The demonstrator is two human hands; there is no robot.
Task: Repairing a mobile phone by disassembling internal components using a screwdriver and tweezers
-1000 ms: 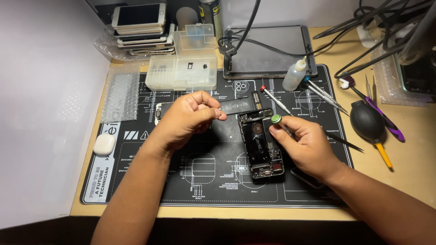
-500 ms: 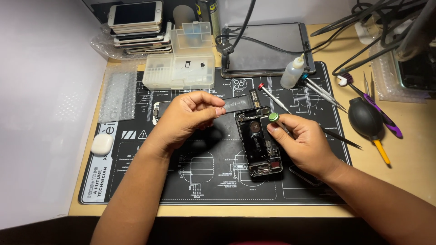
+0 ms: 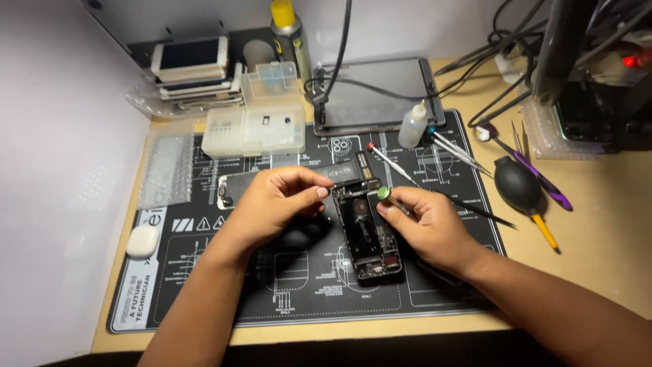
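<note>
My left hand (image 3: 272, 204) pinches the open phone's (image 3: 367, 228) top edge; right hand (image 3: 424, 228) is closed on a green-capped driver (image 3: 384, 194) just above it. Phone: light, rigid, insides fragile, so I grip the frame edges only.

Black repair mat (image 3: 204, 299) on a wooden desk, bearing an opened phone (image 3: 367, 231) steadied at its top edge by the left hand (image 3: 272, 204), the right hand (image 3: 428, 228) pinching a green-capped screwdriver (image 3: 384, 194) beside it, a black dust blower (image 3: 516, 183) nearby.
</note>
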